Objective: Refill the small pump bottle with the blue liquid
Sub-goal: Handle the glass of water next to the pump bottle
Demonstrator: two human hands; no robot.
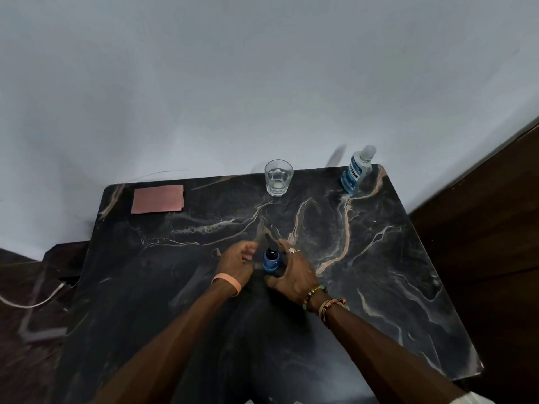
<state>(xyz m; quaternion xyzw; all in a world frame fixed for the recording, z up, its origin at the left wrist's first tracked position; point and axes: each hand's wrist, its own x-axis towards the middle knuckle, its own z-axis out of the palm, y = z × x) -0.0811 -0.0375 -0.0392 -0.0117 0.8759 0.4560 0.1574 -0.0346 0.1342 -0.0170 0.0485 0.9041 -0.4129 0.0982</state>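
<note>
Abutting pale wall (pixel 262 83) — dark veined table (pixel 379 287) with pump bottle (pixel 271 262)

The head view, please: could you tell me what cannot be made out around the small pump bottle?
- Small pump bottle: lower part hidden by the right hand gripping it.
- Left hand: fingertips motion-blurred; whether they touch the bottle cannot be told.
- Mouthwash bottle: fine label print too small to read.
- Glass: too far to tell whether it holds liquid.
</note>
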